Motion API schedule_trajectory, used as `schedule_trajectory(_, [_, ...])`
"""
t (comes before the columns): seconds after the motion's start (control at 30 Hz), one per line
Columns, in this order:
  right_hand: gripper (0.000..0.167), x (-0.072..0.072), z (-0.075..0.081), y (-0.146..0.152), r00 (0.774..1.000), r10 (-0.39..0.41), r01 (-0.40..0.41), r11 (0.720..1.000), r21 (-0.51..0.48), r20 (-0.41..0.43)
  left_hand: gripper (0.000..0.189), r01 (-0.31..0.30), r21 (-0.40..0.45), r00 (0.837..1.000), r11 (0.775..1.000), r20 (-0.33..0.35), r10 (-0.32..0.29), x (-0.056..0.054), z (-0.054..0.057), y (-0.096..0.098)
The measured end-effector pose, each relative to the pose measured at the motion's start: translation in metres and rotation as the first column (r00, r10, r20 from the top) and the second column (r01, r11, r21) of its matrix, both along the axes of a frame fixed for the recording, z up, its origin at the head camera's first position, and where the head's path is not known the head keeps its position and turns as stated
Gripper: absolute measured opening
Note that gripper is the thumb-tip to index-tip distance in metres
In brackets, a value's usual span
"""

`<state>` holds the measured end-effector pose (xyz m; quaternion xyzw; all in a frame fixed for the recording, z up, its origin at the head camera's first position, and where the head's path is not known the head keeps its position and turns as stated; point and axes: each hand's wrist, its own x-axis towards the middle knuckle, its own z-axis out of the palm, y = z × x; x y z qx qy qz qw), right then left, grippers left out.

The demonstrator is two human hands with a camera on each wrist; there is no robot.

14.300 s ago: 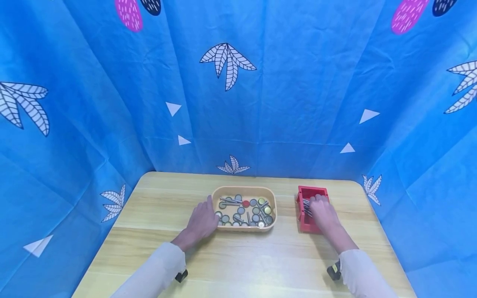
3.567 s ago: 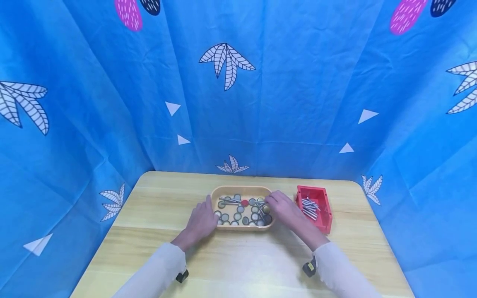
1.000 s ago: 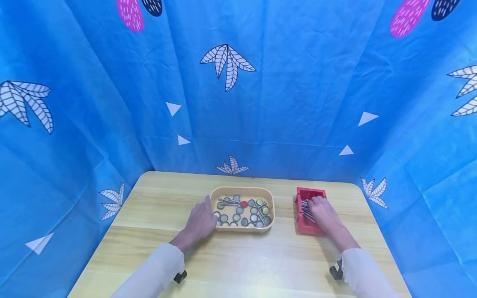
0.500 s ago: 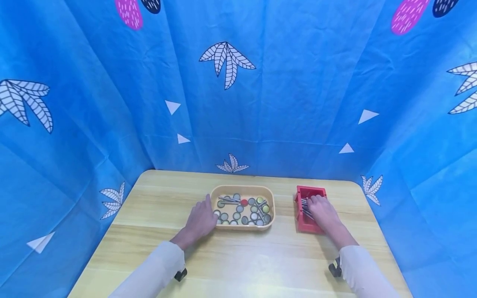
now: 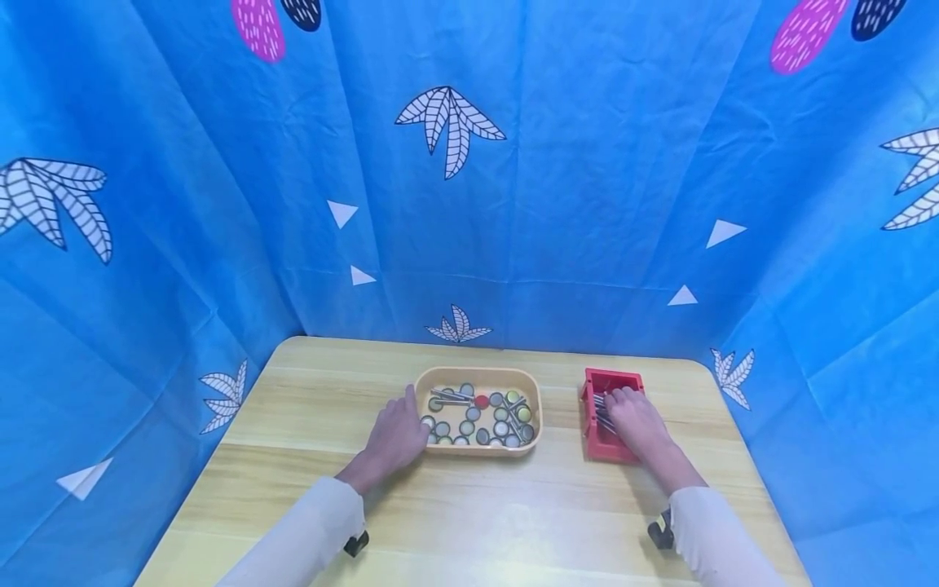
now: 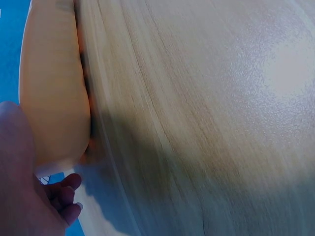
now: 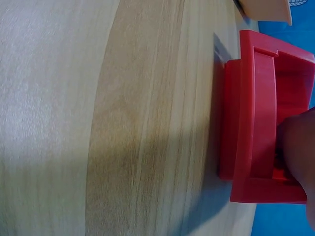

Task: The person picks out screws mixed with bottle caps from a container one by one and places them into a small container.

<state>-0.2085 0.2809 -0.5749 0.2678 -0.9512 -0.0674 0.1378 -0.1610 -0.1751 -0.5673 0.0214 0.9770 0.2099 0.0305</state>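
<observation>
One left hand [image 5: 396, 436] rests against the left end of a beige tray [image 5: 477, 452]; whether it pinches the wall, I cannot tell. The tray looks like light, stiff plastic, best taken by its rim. Inside lie metal pins [image 5: 451, 395] and round caps [image 5: 473, 414]. Further right, a red bin [image 5: 612, 452] holds loose pins [image 5: 605, 417], probably hard and slippery, easiest pinched mid-shaft. Into it reaches the right hand [image 5: 637, 417], fingertips hidden, its grip unclear. Beneath spreads a pale wood-grain table [image 5: 513, 522], shiny in front; blue patterned curtains [image 5: 587, 163] enclose it left, behind and right.
</observation>
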Motion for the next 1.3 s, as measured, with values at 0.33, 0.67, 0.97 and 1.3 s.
schedule_trajectory(0.33, [0.045, 0.001, 0.006, -0.004, 1.0, 0.011, -0.011, 0.998, -0.068, -0.007, 0.084, 0.007, -0.013, 1.0, 1.0, -0.002, -0.007, 0.001, -0.001, 0.0])
schedule_trajectory(0.67, [0.027, 0.005, 0.038, -0.037, 0.998, -0.013, -0.002, 0.976, -0.217, -0.068, 0.085, 0.001, -0.029, 1.0, 1.0, -0.013, -0.001, 0.002, 0.002, 0.003])
schedule_trajectory(0.97, [0.025, 0.008, 0.06, -0.072, 1.0, -0.009, 0.009, 0.941, -0.339, 0.001, 0.085, -0.006, -0.033, 1.0, 0.999, 0.0, 0.006, 0.001, 0.003, 0.003])
schedule_trajectory(1.3, [0.017, 0.018, 0.071, -0.113, 0.991, 0.009, 0.045, 0.918, -0.395, 0.133, 0.085, -0.001, -0.024, 1.0, 1.0, 0.007, 0.001, 0.001, 0.004, 0.002])
